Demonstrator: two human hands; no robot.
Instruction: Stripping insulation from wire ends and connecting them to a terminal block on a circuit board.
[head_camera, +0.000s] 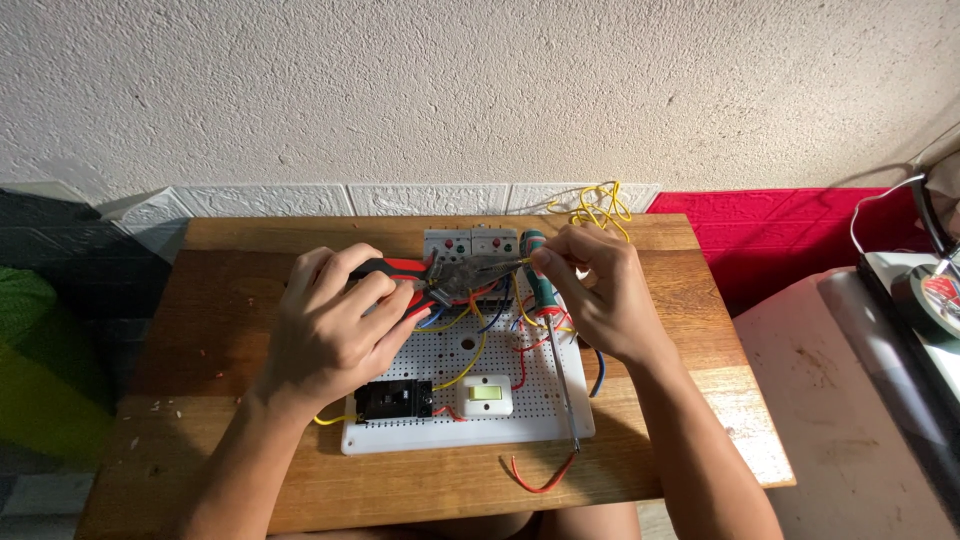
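Left hand (335, 320) grips red-handled pliers (440, 275); right hand (595, 290) pinches a yellow wire (512, 264) and holds a screwdriver (550, 330) above the perforated board (530, 410)

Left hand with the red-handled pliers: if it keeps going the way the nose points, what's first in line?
Likely the right hand, whose fingers pinch a thin yellow wire at the tip of the red-and-black-handled pliers held by the left hand. Depth unclear.
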